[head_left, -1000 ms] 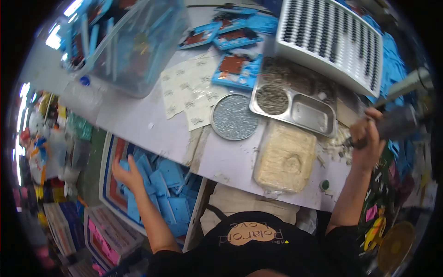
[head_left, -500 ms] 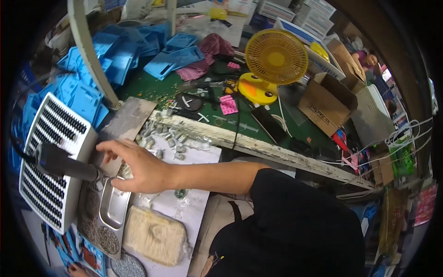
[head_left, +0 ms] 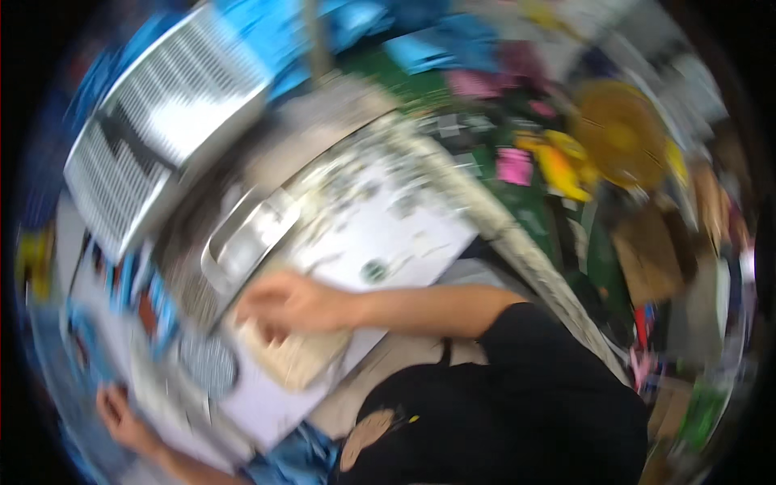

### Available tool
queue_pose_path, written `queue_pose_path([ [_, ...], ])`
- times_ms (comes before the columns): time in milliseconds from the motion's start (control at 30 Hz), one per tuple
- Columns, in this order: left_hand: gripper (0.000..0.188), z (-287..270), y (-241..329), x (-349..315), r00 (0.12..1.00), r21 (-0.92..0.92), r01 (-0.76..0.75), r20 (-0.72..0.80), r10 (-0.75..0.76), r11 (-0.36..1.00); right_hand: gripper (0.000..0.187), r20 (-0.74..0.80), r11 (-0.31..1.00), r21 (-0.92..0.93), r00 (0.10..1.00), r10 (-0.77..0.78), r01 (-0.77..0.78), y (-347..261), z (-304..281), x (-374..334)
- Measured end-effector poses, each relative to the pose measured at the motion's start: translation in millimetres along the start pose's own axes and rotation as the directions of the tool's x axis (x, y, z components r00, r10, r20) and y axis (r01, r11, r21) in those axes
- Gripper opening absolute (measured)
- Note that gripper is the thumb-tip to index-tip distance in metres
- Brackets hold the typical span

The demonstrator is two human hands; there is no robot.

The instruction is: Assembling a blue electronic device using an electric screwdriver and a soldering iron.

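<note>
The whole view is smeared by motion. My right hand hangs over a pale tan block, its fingers loosely bent and apart, with nothing visible in them; whether it touches the block I cannot tell. Just beyond it, a shallow metal tray sits on a longer metal tray of small parts. Down at the far left, my left hand is near blue plastic pieces; blur hides whether its fingers hold anything. A round grey dish lies between the two hands.
A white rack stands at the upper left, a dark blurred tool before it. Small metallic parts are scattered on the white board. Beyond the pale ledge are a yellow fan and a cardboard box.
The view has swung left, shifting the bench up and right. My right hand has moved from beside the dark tool and metal tray to over the tan block. More of my left arm shows.
</note>
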State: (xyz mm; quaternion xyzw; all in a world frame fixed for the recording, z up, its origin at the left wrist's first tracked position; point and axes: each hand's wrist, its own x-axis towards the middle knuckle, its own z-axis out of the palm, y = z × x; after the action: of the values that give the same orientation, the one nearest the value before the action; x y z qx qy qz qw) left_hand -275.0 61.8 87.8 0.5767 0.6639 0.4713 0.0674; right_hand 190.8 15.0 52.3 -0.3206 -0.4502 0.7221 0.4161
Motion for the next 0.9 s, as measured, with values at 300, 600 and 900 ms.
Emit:
queue_pose_path([
  [300,0.02,49.2,124.7,-201.0,0.829,-0.34,-0.3,0.368,0.42,0.891,0.076,0.214,0.707,0.661,0.966,0.142,-0.25,47.2,18.8,8.1],
  [600,0.025,87.6,103.0,-233.5,0.736,-0.35,-0.229,0.548,0.397,0.908,0.041,-0.205,0.607,-0.793,0.962,-0.179,-0.056,30.4,-12.2,-22.5],
  [900,0.021,111.7,99.7,-224.7,0.651,-0.368,-0.172,0.654,0.386,0.914,0.031,0.039,0.161,-0.98,0.914,-0.405,0.114,44.8,-33.8,-10.1],
])
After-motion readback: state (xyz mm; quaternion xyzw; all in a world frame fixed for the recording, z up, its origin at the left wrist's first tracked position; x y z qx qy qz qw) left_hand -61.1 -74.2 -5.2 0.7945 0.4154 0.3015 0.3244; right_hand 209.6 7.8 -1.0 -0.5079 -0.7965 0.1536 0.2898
